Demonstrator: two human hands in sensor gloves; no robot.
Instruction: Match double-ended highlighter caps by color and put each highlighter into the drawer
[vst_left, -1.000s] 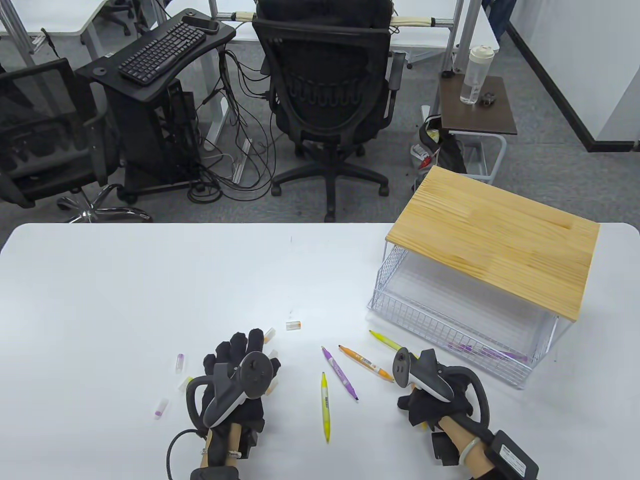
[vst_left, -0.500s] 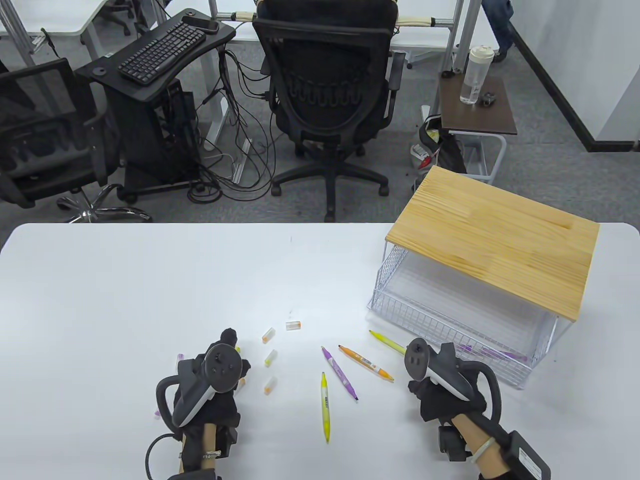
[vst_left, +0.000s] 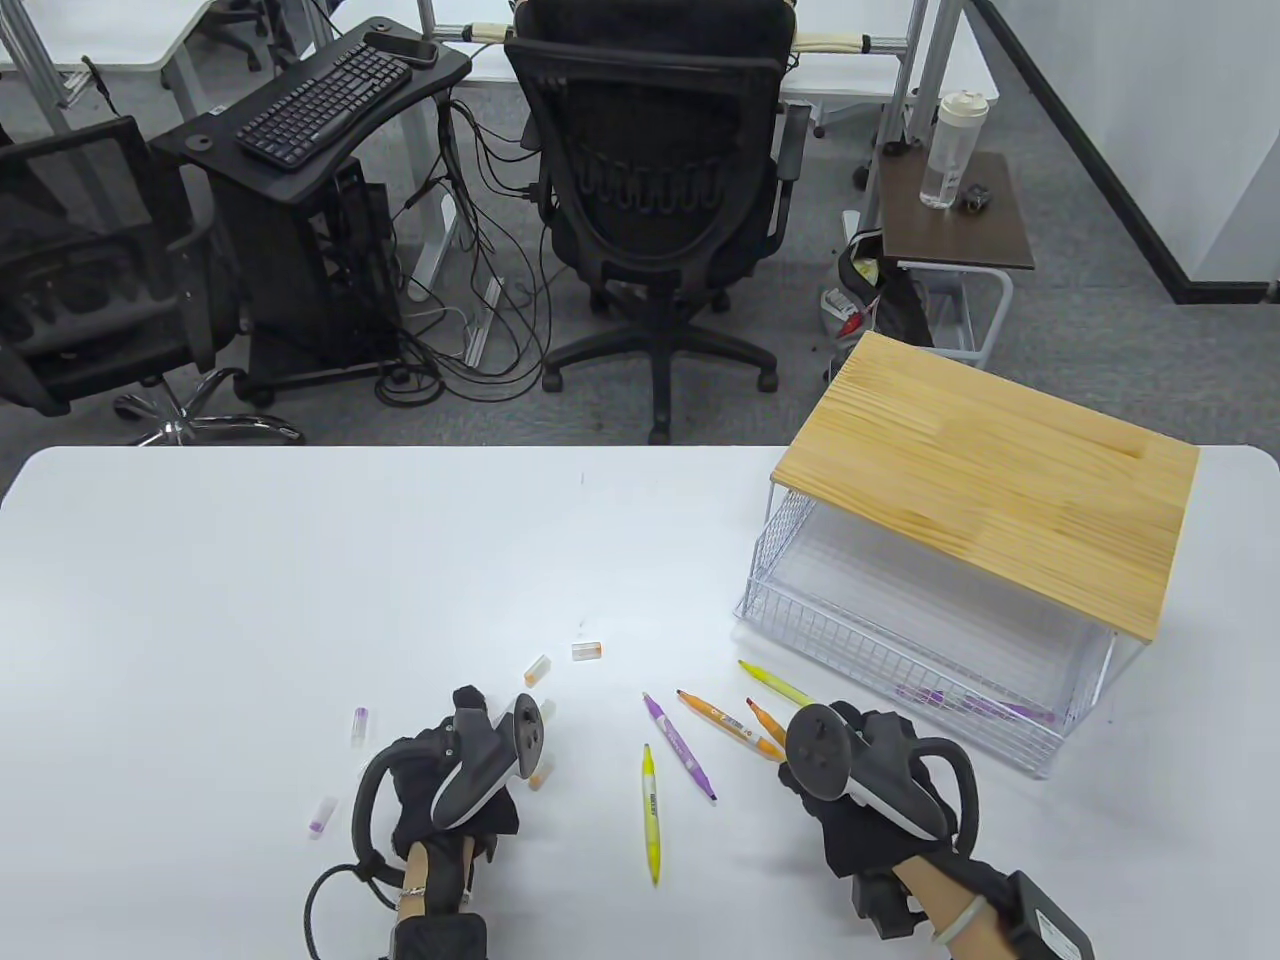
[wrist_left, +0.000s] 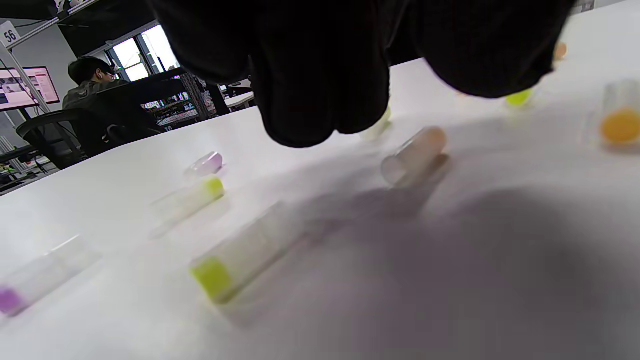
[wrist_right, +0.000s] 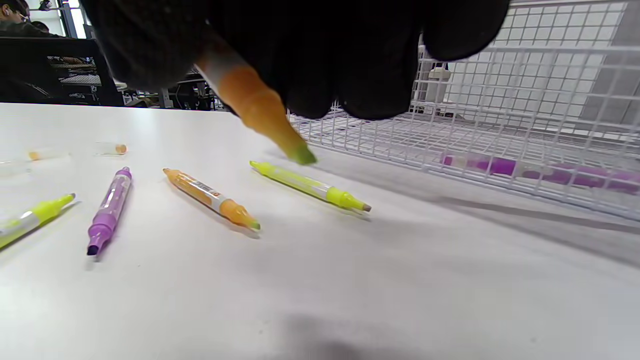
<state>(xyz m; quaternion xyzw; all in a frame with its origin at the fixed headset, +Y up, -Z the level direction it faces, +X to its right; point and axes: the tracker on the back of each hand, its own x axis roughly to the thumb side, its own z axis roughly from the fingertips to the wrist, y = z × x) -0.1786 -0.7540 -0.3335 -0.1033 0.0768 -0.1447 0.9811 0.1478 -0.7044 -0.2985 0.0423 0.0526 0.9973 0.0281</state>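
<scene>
An office lay behind the white worktop (vst_left: 300, 560): a black mesh chair (vst_left: 650, 180), a keyboard stand and trailing cables on grey carpet. At the worktop's right stood the wire drawer (vst_left: 800, 625) under a wooden top (vst_left: 990, 480), pulled open, with one purple highlighter (vst_left: 975, 706) already lying inside it.

A second earlier the right hand (vst_left: 860, 800) had been low over the worktop with no pen tip showing beyond it; now it was raised near the drawer's front with an orange highlighter (wrist_right: 255, 107) gripped in its curled fingers (wrist_right: 320, 60), the uncapped tip pointing down and away. That pen seemed to be the one chosen for capping.

The left hand (vst_left: 450, 790) had swept across the loose caps, first further forward, then left, then back toward the middle. Its fingers (wrist_left: 320, 75) hung curled above the worktop, and whether they pinched a cap could not be told. An orange-ended cap (wrist_left: 415, 155) lay just beneath them, with yellow caps (wrist_left: 240, 257) and purple caps (vst_left: 322, 815) scattered round it.

Four pens remained uncapped on the worktop between the hands: two yellow highlighters (vst_left: 650, 815), a purple one (vst_left: 680, 748) and a second orange one (vst_left: 725, 722). The task looked early, with the next step judged to be bringing an orange cap to the held pen.
</scene>
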